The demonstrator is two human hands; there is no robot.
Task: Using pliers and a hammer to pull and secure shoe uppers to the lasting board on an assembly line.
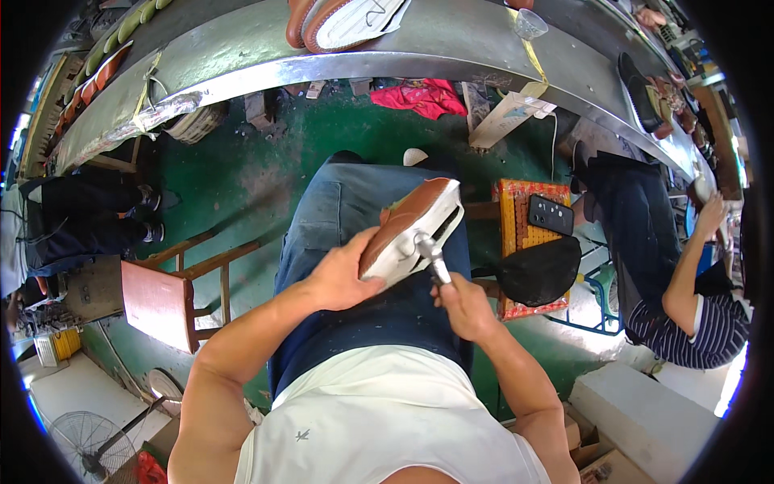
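A brown leather shoe upper (410, 216) with a white underside rests tilted on its side over my thighs. My left hand (345, 273) is wrapped around one end of it, with the thumb over the white bottom. In my right hand (466, 306) is a hammer (434, 256), gripped by its handle. The rounded metal head lies against or just over the white underside; I cannot tell if it touches. A dark opening shows along the shoe's right edge.
Ahead runs a metal-edged bench (266, 74) bearing brown shoes (339, 22) and a clear cup (529, 24). At right, a phone (551, 214) and a black cloth-like item (538, 271) lie on a stool. A wooden stool (157, 302) stands left. Another person (685, 266) sits at right.
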